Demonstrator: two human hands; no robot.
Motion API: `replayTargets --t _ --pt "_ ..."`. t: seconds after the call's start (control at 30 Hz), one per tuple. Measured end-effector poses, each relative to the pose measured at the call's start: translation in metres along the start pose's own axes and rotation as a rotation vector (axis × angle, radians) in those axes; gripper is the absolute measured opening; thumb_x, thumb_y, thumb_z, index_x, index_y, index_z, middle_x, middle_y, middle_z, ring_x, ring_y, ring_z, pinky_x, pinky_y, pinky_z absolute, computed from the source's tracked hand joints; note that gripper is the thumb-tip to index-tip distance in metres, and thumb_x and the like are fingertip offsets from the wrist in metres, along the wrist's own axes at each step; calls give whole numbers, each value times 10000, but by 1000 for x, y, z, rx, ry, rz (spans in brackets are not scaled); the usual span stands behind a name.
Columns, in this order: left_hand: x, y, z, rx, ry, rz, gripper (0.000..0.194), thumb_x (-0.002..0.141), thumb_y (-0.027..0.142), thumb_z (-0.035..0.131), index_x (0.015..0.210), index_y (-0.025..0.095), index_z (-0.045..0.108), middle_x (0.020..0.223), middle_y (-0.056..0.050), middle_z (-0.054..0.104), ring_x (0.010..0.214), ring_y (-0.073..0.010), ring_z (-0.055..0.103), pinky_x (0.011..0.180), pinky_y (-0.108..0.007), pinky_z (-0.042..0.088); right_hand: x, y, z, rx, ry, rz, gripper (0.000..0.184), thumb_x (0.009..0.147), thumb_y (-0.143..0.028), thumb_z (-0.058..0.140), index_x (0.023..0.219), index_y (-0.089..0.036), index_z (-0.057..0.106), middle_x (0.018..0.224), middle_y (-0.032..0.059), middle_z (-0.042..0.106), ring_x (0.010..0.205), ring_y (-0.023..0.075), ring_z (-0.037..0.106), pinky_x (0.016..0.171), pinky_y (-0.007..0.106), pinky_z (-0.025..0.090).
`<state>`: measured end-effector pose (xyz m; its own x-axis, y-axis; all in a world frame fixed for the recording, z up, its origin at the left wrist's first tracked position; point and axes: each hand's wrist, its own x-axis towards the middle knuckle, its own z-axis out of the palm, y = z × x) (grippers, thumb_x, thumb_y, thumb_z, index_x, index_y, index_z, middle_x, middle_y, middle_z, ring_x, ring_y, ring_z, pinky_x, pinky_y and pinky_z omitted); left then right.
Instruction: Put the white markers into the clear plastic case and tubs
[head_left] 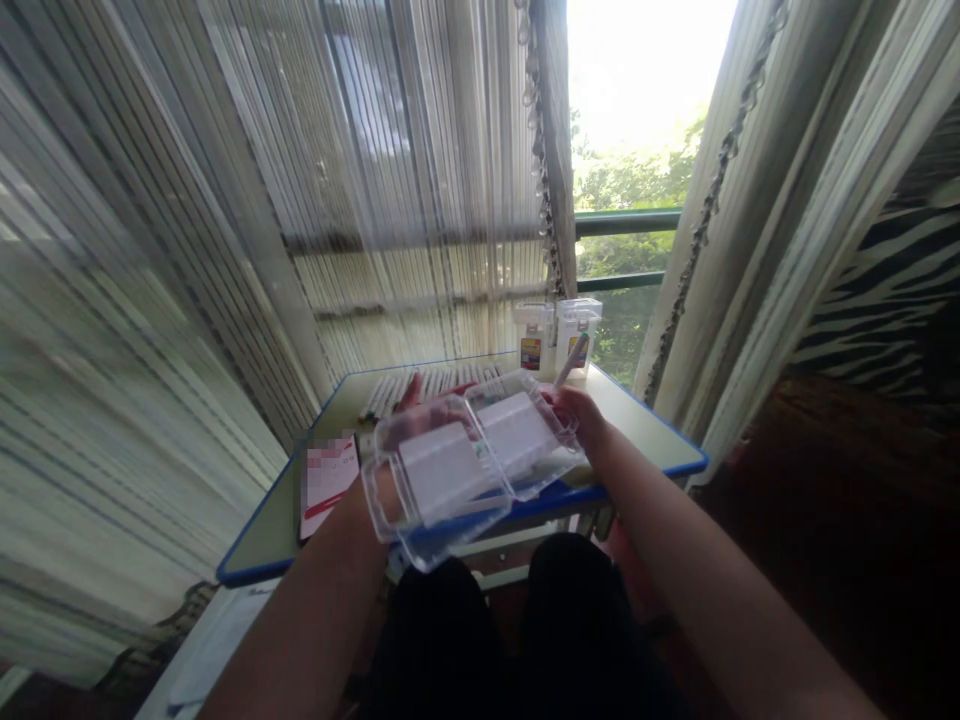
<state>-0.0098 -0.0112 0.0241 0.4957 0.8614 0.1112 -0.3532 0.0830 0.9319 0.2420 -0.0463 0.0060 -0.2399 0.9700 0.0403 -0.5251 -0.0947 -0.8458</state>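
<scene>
A clear plastic case (442, 470), hinged open into two halves with white panels inside, is held tilted above the near edge of the desk. My left hand (390, 478) supports it from beneath at the left; part of the hand shows through the plastic, with a finger sticking up behind. My right hand (581, 415) is closed at the case's right end. Upright from its fingers rises a white marker (571, 362) with a green tip. Behind the case, several white markers (435, 385) lie in a row on the desk.
Two clear lidded boxes with labels, one left (532, 340) and one right (583, 315), stand at the desk's back right. A phone (330, 485) with a lit screen lies on the left. The desk (652, 440) has a blue rim; curtains (420, 200) hang behind it.
</scene>
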Motion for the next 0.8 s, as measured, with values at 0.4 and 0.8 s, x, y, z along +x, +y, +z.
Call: replayTargets --t 0.4,0.8 --pt "1 -10 9 286 -339 -492 333 643 301 693 941 170 624 538 -53 640 409 -183 567 378 -245 396 8 15 7 -176 -119 136 220 627 -281 682 621 -186 484 456 -77 432 390 44 334 388 177 223" --pt "12 -1 -21 151 34 102 393 283 25 759 567 174 531 763 -27 644 550 -121 569 450 -194 368 13 20 -3 -740 437 -571 295 756 -478 575 616 -232 494 518 -40 398 510 122 386 512 235 332"
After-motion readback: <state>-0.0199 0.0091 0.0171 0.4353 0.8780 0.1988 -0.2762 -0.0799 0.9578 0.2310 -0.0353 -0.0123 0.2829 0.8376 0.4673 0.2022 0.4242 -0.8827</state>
